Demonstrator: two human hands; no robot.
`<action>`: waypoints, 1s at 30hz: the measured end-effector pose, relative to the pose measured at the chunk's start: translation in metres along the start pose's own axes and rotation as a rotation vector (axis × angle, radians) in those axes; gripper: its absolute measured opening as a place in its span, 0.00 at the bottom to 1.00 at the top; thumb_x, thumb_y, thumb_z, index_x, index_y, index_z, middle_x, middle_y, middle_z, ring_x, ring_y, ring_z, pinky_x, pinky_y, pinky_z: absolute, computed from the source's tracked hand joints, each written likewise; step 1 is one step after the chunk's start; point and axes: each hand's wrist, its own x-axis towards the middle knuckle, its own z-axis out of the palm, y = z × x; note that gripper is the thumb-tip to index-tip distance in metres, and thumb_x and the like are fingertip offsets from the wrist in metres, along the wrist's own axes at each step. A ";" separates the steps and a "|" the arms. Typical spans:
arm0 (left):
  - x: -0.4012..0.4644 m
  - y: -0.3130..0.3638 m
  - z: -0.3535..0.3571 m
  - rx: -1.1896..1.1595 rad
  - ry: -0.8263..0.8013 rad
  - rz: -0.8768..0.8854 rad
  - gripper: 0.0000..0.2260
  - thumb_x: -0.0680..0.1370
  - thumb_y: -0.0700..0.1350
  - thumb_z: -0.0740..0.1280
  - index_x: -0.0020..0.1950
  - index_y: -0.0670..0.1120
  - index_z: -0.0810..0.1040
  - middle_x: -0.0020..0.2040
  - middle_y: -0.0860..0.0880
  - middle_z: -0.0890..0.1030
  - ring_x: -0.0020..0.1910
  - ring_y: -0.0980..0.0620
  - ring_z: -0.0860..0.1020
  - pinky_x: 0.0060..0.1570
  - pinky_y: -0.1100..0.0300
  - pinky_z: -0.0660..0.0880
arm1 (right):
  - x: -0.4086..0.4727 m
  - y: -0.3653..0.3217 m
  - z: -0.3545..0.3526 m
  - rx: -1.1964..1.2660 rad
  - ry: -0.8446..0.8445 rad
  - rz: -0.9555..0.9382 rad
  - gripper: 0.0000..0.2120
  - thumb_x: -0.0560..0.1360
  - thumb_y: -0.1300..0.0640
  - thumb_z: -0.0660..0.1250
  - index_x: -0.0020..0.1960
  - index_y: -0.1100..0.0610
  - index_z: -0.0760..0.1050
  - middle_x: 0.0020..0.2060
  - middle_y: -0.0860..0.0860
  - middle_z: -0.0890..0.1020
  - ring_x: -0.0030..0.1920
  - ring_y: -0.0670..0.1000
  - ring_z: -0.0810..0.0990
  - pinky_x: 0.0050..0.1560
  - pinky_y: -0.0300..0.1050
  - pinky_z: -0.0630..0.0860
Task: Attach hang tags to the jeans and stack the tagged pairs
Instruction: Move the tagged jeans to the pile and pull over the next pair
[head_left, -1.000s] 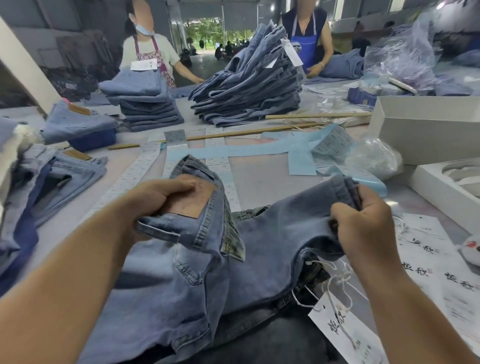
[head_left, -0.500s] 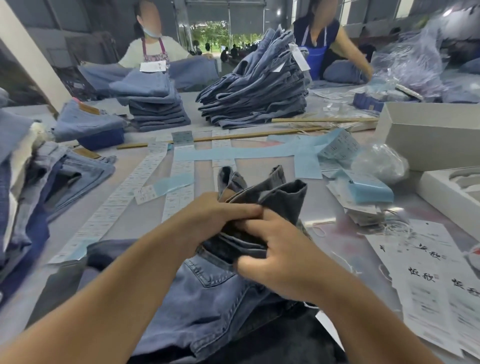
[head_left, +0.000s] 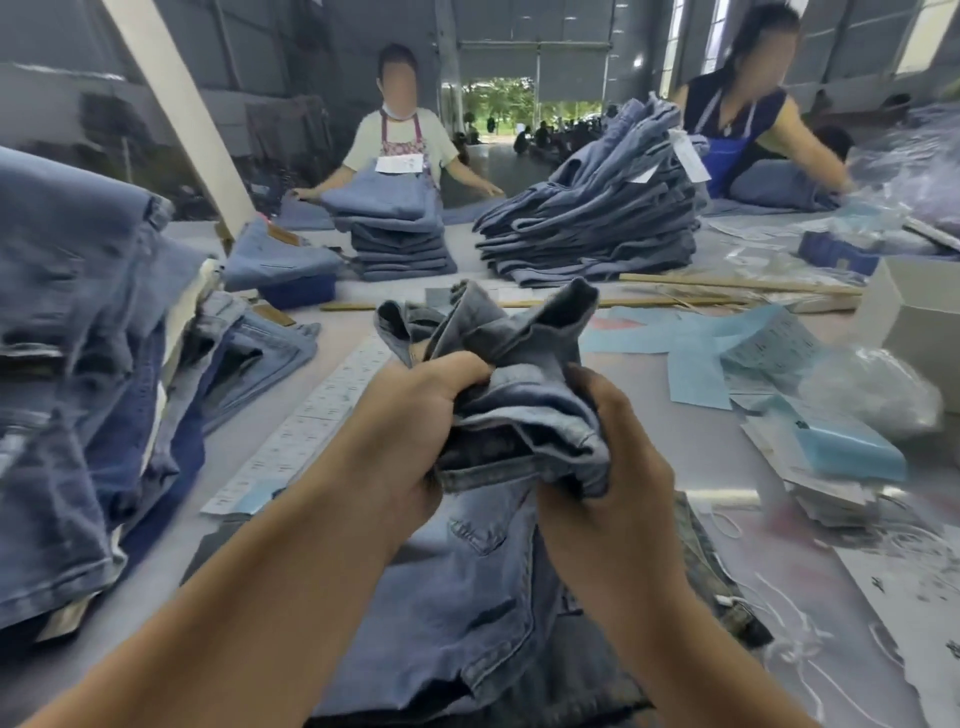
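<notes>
I hold a pair of light blue jeans (head_left: 483, 587) in front of me, its waistband bunched into a thick wad (head_left: 519, 384) lifted off the table. My left hand (head_left: 415, 415) grips the wad from the left and my right hand (head_left: 608, 447) grips it from the right, fingers curled into the folds. The legs hang down toward me over the table edge. White hang tags with strings (head_left: 904, 587) lie on the table at the lower right. A tall heap of jeans (head_left: 78, 364) stands at my left.
Across the table stand two stacks of folded jeans (head_left: 395, 234) (head_left: 597, 223), with two people working behind them. Paper label strips (head_left: 311, 415), blue paper sheets (head_left: 696, 364), a blue packet (head_left: 841, 447), wooden sticks (head_left: 727, 283) and a white box (head_left: 914, 317) lie about.
My hands came together from holding the waistband spread apart and now clutch it bunched up and raised. My view tilted up and the tags slid lower right.
</notes>
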 end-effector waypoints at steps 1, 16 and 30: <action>-0.004 0.009 -0.005 0.008 -0.017 0.043 0.08 0.75 0.43 0.67 0.48 0.40 0.82 0.43 0.39 0.83 0.37 0.44 0.83 0.36 0.54 0.80 | 0.010 -0.004 0.003 0.062 0.014 -0.037 0.24 0.71 0.60 0.66 0.67 0.58 0.73 0.55 0.51 0.82 0.54 0.49 0.82 0.51 0.48 0.80; -0.011 0.080 -0.158 0.204 0.266 0.485 0.55 0.54 0.67 0.81 0.75 0.49 0.66 0.73 0.44 0.71 0.70 0.46 0.72 0.71 0.48 0.67 | 0.113 -0.093 0.071 1.060 -0.314 0.079 0.15 0.66 0.71 0.68 0.45 0.56 0.85 0.42 0.55 0.86 0.44 0.57 0.86 0.42 0.49 0.81; -0.084 0.185 -0.204 0.110 0.440 0.547 0.06 0.64 0.48 0.71 0.33 0.50 0.87 0.35 0.49 0.86 0.32 0.53 0.84 0.28 0.63 0.79 | 0.169 -0.167 0.194 1.254 -0.632 0.474 0.20 0.72 0.69 0.66 0.64 0.64 0.75 0.57 0.67 0.80 0.48 0.64 0.81 0.48 0.57 0.81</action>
